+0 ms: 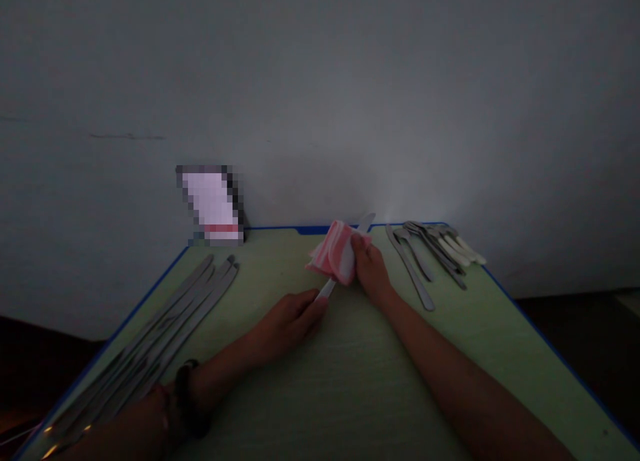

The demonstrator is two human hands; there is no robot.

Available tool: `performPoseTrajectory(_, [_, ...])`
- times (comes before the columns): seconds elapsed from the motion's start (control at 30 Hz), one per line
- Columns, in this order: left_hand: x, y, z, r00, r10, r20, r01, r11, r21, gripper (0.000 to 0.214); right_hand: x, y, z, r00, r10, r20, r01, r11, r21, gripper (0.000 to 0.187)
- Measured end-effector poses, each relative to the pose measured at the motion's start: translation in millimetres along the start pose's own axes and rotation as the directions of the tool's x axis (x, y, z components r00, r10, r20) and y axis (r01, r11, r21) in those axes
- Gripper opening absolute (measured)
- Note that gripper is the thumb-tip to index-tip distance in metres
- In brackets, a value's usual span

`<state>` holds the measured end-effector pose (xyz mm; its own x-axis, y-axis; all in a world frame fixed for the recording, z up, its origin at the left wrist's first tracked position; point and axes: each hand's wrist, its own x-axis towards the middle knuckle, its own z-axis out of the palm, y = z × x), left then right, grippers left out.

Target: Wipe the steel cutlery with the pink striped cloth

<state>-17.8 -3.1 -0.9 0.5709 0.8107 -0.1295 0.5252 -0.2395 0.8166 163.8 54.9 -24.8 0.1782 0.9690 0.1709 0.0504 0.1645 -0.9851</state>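
Above the middle of the table, my left hand point(295, 314) is closed round the handle of a table knife point(367, 221). A folded pink-and-white striped cloth point(336, 253) wraps the knife's middle, and the blade tip sticks out beyond it at the upper right. My right hand point(370, 266) pinches the cloth around the blade, thumb on top. The part of the knife inside the cloth is hidden.
Several knives point(165, 334) lie in a row along the left side, partly under my left forearm. At the back right rest several spoons and forks point(435, 244), some white-handled, beside another knife point(410, 268). A blurred phone-like screen point(213, 204) leans against the wall point(320, 101). The table point(310, 388) has blue edges.
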Motion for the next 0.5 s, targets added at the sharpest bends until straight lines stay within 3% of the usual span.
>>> performPoseTrajectory(0.07, [0.1,0.5,0.5,0.999,0.020,0.025,-0.021,0.999,0.031,0.035,3.9,4.4,0.0,0.999,0.049,-0.023,-0.046,0.995,0.090,0.044])
performPoseTrajectory(0.13, [-0.8,1.4,0.3,0.997,0.042,0.069,-0.046,0.997,0.055,0.033,9.8,8.9,-0.3,0.987,0.121,-0.101,-0.087,0.952,0.295,0.041])
performPoseTrajectory(0.27, [-4.3,3.8,-1.5,0.987,0.064,0.144,-0.084,0.987,0.139,0.032,21.1,11.9,-3.0,0.942,0.280,-0.185,-0.065,0.692,0.719,0.030])
performPoseTrajectory(0.37, [-5.8,3.9,-2.3,0.990,0.084,0.117,-0.099,0.986,0.131,0.030,22.3,9.7,-5.3,0.942,0.305,-0.143,-0.081,0.616,0.783,0.027])
performPoseTrajectory(0.5, [-4.8,0.2,-1.0,0.996,0.087,-0.002,-0.087,0.996,0.023,0.033,17.2,7.7,-6.6,0.972,0.233,-0.036,-0.135,0.677,0.724,0.031])
